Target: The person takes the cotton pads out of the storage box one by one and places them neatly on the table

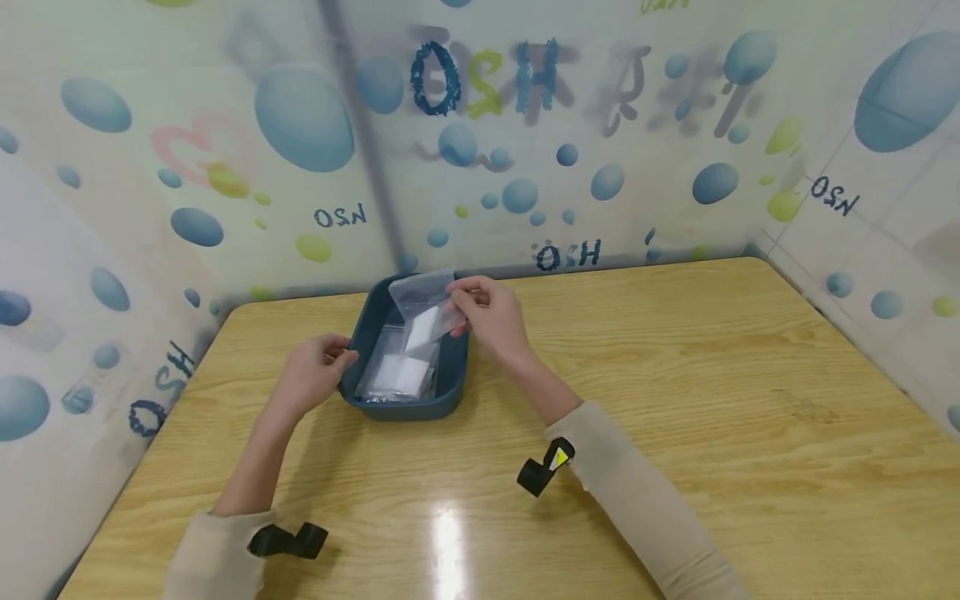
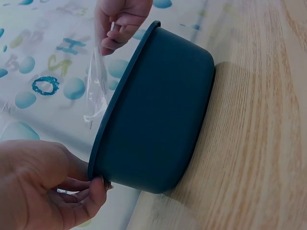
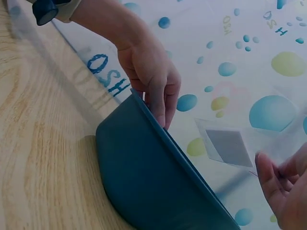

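Over the blue bin point(image 1: 408, 412), a clear bag point(image 1: 422, 312) hung left of the right hand point(image 1: 493, 318) pinching it, the left hand point(image 1: 311, 372) gripping the left rim point(image 1: 362, 333).

1. The desk point(image 1: 675, 400) has a light, yellowish wood surface with streaky grain and rounded far corners.
2. A pale back wall point(image 1: 517, 229), printed with blue and green drops point(image 1: 303, 117), rises behind its far edge.
3. Large mirrored "H2O" lettering point(image 1: 483, 82) in blue and green runs across the upper part; smaller lettering repeats lower down.
4. A faint pink heart point(image 1: 202, 150) shows left of centre, and a greyish, slanting band point(image 1: 367, 142) runs down nearby.
5. The left wall point(image 1: 45, 350) and right wall point(image 1: 885, 250) carry the same pattern.
6. A bright white reflection point(image 1: 448, 542) gleams on the near part of the desk.
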Tool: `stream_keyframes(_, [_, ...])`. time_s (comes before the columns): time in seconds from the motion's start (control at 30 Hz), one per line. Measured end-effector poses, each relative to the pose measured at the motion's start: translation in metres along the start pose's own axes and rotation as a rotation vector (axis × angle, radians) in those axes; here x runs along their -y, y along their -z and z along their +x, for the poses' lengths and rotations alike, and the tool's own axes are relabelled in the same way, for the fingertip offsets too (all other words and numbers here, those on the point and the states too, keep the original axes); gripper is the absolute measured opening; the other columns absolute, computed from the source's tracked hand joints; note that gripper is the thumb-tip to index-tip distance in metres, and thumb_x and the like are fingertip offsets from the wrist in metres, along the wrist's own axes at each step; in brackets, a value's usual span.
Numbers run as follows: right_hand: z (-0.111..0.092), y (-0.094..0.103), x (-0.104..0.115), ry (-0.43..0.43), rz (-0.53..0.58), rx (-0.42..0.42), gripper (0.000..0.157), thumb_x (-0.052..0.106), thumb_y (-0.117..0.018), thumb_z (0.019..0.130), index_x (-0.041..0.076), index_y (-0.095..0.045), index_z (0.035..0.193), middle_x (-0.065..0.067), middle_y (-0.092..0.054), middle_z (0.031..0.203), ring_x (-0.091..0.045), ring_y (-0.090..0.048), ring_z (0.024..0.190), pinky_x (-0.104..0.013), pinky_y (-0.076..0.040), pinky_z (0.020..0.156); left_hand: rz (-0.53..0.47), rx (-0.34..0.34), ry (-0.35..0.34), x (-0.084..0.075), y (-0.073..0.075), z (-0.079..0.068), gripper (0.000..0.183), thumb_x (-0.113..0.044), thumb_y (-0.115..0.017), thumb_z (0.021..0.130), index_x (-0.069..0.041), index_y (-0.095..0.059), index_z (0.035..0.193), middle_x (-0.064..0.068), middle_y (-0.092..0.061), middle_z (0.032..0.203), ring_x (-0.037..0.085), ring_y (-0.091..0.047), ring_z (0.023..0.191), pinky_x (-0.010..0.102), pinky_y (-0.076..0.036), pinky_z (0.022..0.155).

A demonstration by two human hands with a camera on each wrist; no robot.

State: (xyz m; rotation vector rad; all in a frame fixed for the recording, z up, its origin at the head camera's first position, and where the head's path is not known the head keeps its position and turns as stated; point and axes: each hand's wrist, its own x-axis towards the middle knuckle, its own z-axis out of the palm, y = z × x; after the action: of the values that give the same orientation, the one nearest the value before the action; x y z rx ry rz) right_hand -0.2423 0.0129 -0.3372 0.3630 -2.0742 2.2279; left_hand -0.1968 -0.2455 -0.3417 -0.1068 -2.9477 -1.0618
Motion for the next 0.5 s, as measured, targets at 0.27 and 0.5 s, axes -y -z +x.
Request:
stream_keyframes(0.27, [0.004,0.010,0.005,0.008,0.052,0.007,0.017,0.006,-0.061,0.101,-0.006,-0.070,0.111,-0.017,-0.071,0.085,-0.014,-0.066,0.058,-0.036,-0.061,0.062,-0.014,0.000,-0.003,0.000,0.001,0.000,0.037,-0.011,-0.056,0.104,0.016,-0.056,0.130,0.030,-0.064,0.113,0.041,-0.065,0.100,0.036,-0.058,0.068])
stream_keyframes(0.5, [0.006,0.018,0.008,0.032,0.092,-0.019,0.018,0.005,-0.061,0.101,-0.008,-0.069,0.111,-0.013,-0.070,0.081,-0.014,-0.068,0.059,-0.030,-0.060,0.059,-0.011,-0.005,-0.010,-0.001,0.001,-0.001,0.037,-0.010,-0.055,0.104,0.016,-0.056,0.130,0.030,-0.064,0.113,0.041,-0.065,0.100,0.036,-0.058,0.068])
